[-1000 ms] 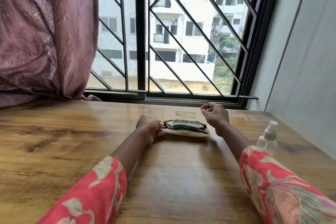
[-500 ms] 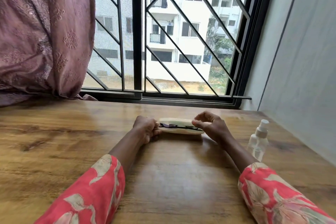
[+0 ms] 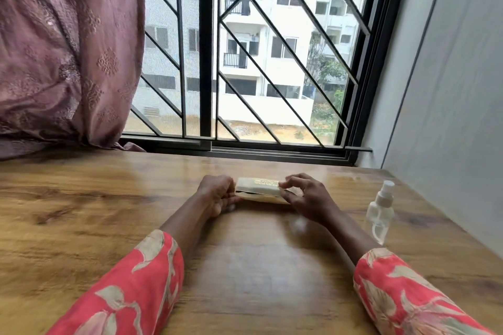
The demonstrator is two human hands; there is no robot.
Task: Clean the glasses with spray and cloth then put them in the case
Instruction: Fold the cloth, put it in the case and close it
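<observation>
A beige glasses case (image 3: 258,190) lies on the wooden table (image 3: 81,226) near the window, its lid nearly down. Only a thin dark slit shows at its front edge; the glasses and cloth inside are hidden. My left hand (image 3: 217,194) grips the case's left end, fingers curled. At the case's right end, the thumb and fingers of my right hand (image 3: 304,198) pinch the lid. A clear spray bottle (image 3: 379,212) with a white nozzle stands upright to the right of my right hand, untouched.
A barred window (image 3: 245,62) runs along the table's far edge. A mauve curtain (image 3: 62,49) hangs at the far left and rests on the table. A grey wall (image 3: 449,90) borders the table on the right, just beyond the bottle.
The case lid stood upright with glasses and cloth showing inside. My right hand has brought the lid down until it is almost shut. The left hand stayed on the case's left end.
</observation>
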